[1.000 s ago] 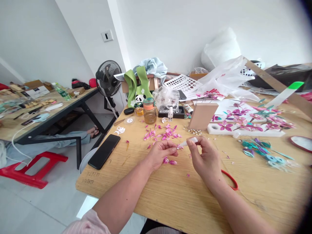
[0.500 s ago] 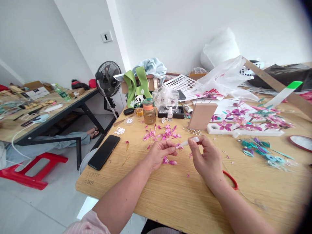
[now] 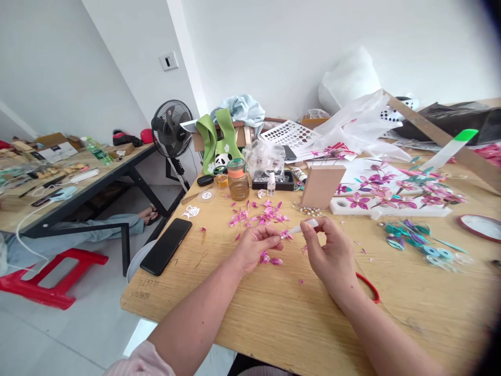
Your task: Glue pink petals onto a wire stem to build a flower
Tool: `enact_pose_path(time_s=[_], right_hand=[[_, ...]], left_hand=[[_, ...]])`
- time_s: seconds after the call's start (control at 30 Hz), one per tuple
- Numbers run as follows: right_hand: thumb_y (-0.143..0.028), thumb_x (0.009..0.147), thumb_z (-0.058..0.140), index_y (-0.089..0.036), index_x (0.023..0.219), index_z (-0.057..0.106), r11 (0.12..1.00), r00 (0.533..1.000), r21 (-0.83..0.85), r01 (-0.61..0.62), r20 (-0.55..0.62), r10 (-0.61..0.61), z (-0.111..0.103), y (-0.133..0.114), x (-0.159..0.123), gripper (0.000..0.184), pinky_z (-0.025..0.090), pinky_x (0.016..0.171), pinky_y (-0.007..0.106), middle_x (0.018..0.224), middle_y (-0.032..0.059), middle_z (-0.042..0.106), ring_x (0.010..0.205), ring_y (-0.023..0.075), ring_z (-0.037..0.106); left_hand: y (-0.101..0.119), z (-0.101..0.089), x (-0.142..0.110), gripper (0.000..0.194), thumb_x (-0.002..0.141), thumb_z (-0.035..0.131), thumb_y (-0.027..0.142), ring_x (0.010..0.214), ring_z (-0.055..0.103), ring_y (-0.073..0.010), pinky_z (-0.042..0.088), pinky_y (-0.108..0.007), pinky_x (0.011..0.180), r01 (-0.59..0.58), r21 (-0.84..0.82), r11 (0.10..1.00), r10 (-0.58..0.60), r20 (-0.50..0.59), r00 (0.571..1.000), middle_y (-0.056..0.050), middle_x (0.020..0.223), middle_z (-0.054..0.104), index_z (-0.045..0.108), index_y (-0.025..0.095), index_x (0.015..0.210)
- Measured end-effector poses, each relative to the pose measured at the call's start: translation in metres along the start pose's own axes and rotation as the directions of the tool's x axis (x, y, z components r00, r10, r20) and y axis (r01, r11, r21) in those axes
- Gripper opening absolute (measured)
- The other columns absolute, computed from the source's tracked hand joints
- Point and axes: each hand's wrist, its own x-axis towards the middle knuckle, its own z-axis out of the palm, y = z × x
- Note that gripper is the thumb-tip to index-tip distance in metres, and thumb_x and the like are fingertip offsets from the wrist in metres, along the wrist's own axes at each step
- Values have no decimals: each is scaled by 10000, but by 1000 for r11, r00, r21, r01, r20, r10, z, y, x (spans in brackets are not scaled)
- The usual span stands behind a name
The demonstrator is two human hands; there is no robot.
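Observation:
My left hand is closed in a pinch, with a small pink petal showing at its fingertips. A tiny pale spot also shows there, too small to make out. Between the thumb and fingers of my right hand is a slim white glue tube, its narrow tip angled left and down to my left fingertips. Beyond both hands lies a loose scatter of pink petals. Two more petal pieces rest on the table just below my left fingers.
A black phone lies at the left. Behind the petals stand a lidded jar, a small spray bottle and a tan block. Finished-looking pink flowers rest on white foam at right, near teal ribbons. A red loop lies beside my right wrist.
The whole view has shifted slightly. My hands keep nearly the same pose, with the glue tube still pointed at my left fingertips.

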Motion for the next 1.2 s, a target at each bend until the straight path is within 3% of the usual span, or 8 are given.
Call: enact_pose_path(time_s=[0.23, 0.8, 1.07, 1.2], right_hand=[[-322, 906, 513, -203, 783, 533, 998, 998, 31, 59, 31, -60, 1, -1, -1, 173, 399, 598, 292, 716, 12, 562, 663, 169, 538], [-325, 900, 524, -204, 777, 544, 1000, 1000, 25, 14, 14, -15, 0, -1, 0, 174, 375, 565, 282, 704, 10, 570, 652, 168, 534], [-335, 897, 533, -201, 819, 566, 1000, 999, 26, -17, -41, 18, 0, 1, 1, 159, 395, 630, 299, 736, 13, 603, 677, 172, 555], [-332, 901, 530, -202, 814, 559, 998, 1000, 61, -6, -13, 7, -1, 0, 0, 159, 403, 639, 298, 757, 17, 603, 703, 173, 559]], left_hand=[[0, 0, -1, 340, 587, 808, 349, 646, 580, -125, 533, -242, 482, 14, 13, 1000, -15, 16, 1000, -21, 675, 601, 644, 124, 783], [-5, -4, 2, 277, 624, 800, 304, 664, 596, -96, 527, -236, 616, -32, -13, 999, 33, 30, 999, -13, 718, 632, 661, 137, 796], [-2, -1, 2, 340, 562, 829, 326, 600, 603, -91, 499, -220, 599, -55, -6, 998, 55, -4, 998, -3, 651, 640, 651, 119, 765], [-3, -2, 2, 327, 580, 820, 328, 618, 601, -97, 506, -227, 596, -48, 1, 999, 48, 1, 999, -5, 660, 637, 650, 126, 773]])
